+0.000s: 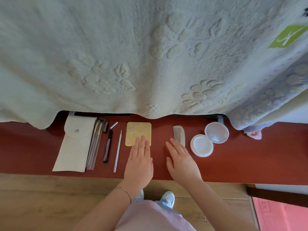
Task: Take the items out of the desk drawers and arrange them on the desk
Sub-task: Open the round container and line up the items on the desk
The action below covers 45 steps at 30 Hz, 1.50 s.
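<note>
1. Head view, nearest: wooden floor, a pink mat at right.
2. Both hands lie flat on the red counter — left hand with straight fingers on the yellow card, right hand spread, fingertips touching the comb.
3. Alongside: white pouch, brushes, open round case.
4. Farthest — a pale embossed blanket overhanging the counter.

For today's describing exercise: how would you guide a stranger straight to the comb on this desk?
Start at the red desk below the draped blanket. Right of the yellow square card, left of two round white lids, lies the comb, by the right hand's fingertips. Only it has teeth.
</note>
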Tool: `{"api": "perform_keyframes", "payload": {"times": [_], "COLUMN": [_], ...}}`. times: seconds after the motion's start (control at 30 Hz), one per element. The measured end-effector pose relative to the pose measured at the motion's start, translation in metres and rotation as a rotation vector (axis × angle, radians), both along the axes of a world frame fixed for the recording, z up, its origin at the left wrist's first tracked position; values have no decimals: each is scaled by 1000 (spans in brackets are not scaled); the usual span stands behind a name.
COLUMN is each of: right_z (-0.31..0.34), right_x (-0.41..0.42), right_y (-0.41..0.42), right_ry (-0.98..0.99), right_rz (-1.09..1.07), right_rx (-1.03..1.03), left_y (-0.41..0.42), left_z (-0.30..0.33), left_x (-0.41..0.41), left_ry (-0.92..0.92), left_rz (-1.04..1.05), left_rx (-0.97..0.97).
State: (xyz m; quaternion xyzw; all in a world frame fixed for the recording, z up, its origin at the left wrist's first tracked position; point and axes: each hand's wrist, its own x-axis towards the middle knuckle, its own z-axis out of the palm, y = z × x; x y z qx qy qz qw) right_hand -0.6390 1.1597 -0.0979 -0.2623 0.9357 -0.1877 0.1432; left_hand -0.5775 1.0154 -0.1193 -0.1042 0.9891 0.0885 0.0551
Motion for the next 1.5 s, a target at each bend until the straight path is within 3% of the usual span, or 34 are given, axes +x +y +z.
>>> {"api": "perform_keyframes", "payload": {"times": [0.23, 0.6, 0.97, 1.2, 1.37, 1.5], "right_z": [-14, -13, -2, 1, -2, -4], "right_x": [0, 12, 12, 2, -28, -54], "right_y": [-8, 17, 6, -54, -125, -171], "right_ry": [-78, -123, -105, 33, 71, 104], "right_rz": [40, 2, -27, 86, 188, 341], "right_rx": [209, 199, 117, -129, -230, -108], "left_y": [-4, 27, 19, -38, -57, -60], "left_z": [-9, -22, -12, -9, -11, -12], "left_x": [14, -1, 1, 41, 61, 64], "left_ry": [-62, 53, 98, 88, 3, -14], "left_rz": [-26, -126, -147, 69, 67, 65], "left_rx": [-8, 109, 68, 7, 16, 72]}}
